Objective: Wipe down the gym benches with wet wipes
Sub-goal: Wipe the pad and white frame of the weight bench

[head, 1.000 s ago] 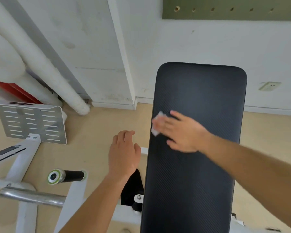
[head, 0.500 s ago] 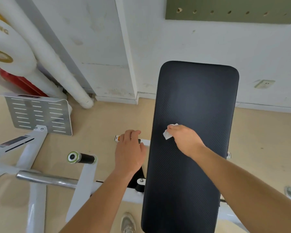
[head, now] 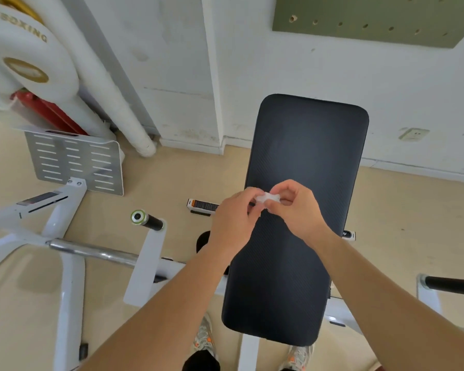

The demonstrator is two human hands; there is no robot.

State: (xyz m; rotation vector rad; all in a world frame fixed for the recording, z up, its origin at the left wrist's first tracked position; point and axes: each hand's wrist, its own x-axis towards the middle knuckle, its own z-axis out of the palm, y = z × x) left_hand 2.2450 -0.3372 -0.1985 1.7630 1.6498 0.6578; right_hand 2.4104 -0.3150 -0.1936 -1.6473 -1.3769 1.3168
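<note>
Both hands meet above the middle of the bench pad (head: 303,156): the left hand (head: 233,218) and the right hand (head: 296,210) each pinch one side of a small crumpled wipe (head: 269,198), fingers curled tight on it, so neither is free. The wipe is lifted clear of the pad, not pressed to it, just inside the pad's left edge. In this head view the pad runs from the person's feet toward the wall (head: 332,76), its dark ribbed cover bare from end to end. No wet sheen or streak shows plainly, so how much has been wiped cannot be read. My guess is that the wipe is being refolded or turned to a fresh face, with more strokes to follow. The white frame (head: 65,263) and the grips (head: 148,220) at the left look untouched.
</note>
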